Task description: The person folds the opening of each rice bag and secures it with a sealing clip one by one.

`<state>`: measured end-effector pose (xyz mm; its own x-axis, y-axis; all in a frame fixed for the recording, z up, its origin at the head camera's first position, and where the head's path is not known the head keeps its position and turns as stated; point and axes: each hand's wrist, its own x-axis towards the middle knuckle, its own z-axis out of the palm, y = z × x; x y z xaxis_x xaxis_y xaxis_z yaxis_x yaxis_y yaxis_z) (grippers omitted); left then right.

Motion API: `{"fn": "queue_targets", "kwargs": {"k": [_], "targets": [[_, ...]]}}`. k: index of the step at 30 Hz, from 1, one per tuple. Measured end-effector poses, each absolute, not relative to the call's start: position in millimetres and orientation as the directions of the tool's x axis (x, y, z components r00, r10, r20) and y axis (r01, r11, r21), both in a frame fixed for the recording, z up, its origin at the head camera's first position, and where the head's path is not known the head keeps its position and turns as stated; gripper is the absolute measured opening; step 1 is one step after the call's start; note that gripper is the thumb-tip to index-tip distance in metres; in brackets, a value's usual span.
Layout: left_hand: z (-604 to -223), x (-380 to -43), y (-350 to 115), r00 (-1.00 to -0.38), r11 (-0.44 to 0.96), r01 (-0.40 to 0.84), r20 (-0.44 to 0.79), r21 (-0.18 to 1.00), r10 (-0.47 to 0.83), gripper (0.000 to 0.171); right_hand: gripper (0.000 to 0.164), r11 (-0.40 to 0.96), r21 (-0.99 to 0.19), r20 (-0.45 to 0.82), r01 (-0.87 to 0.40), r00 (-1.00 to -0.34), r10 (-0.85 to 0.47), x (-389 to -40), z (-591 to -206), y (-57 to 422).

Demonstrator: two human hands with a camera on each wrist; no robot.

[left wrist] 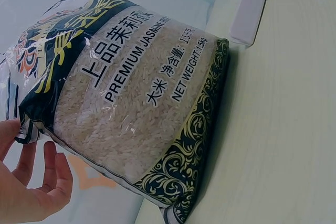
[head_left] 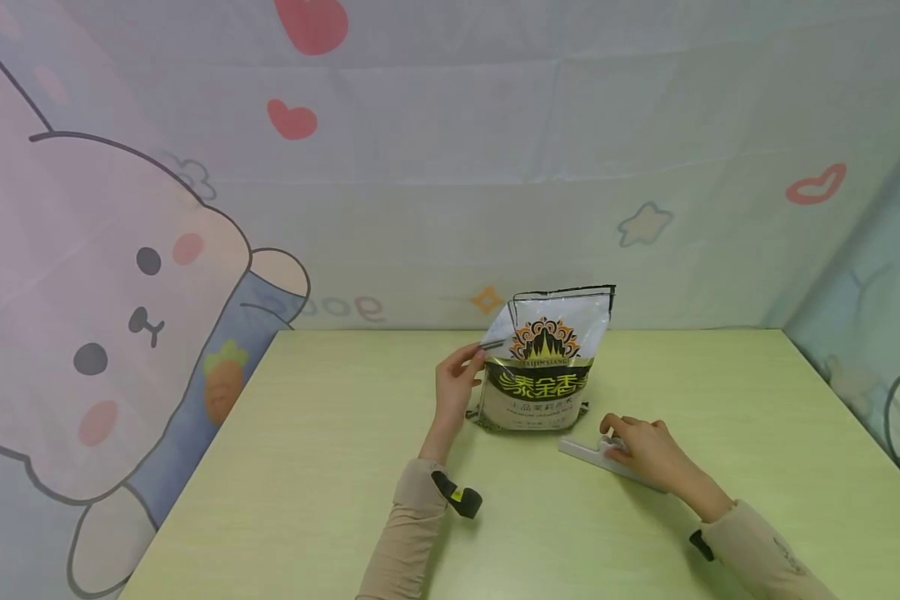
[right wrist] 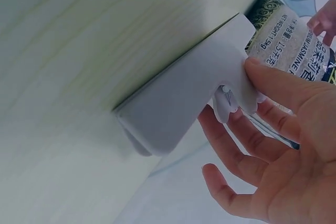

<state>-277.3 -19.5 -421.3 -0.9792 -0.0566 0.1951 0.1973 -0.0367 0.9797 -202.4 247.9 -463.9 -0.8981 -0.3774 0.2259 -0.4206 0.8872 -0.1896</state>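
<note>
A plastic bag of jasmine rice (head_left: pixel 543 392) stands upright on the table, its upper part flatter than the full lower part. My left hand (head_left: pixel 456 383) pinches the bag's side edge between thumb and fingers; in the left wrist view the other fingers of that hand (left wrist: pixel 37 192) curve beside the bag. To the right of the bag, my right hand (head_left: pixel 648 450) grips a long white bag clip (head_left: pixel 596 455) by its middle. A spring shows at the clip's (right wrist: pixel 173 87) lever in the right wrist view, and its long edge lies close to the tabletop.
The pale yellow-green table (head_left: pixel 307 467) runs back to a cloth backdrop (head_left: pixel 450 167) printed with a rabbit, hearts and stars. A black wrist strap (head_left: pixel 457 495) with a camera is on the left sleeve.
</note>
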Motion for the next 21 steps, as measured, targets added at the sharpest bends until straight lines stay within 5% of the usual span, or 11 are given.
{"fn": "queue_targets", "kwargs": {"k": [21], "targets": [[-421.0,-277.2,-19.5,-0.979,-0.058,0.198,0.195,0.979,-0.054,0.025,0.022,0.890,-0.190,0.230,-0.415,-0.900,-0.370,-197.5,-462.1,253.9]]}}
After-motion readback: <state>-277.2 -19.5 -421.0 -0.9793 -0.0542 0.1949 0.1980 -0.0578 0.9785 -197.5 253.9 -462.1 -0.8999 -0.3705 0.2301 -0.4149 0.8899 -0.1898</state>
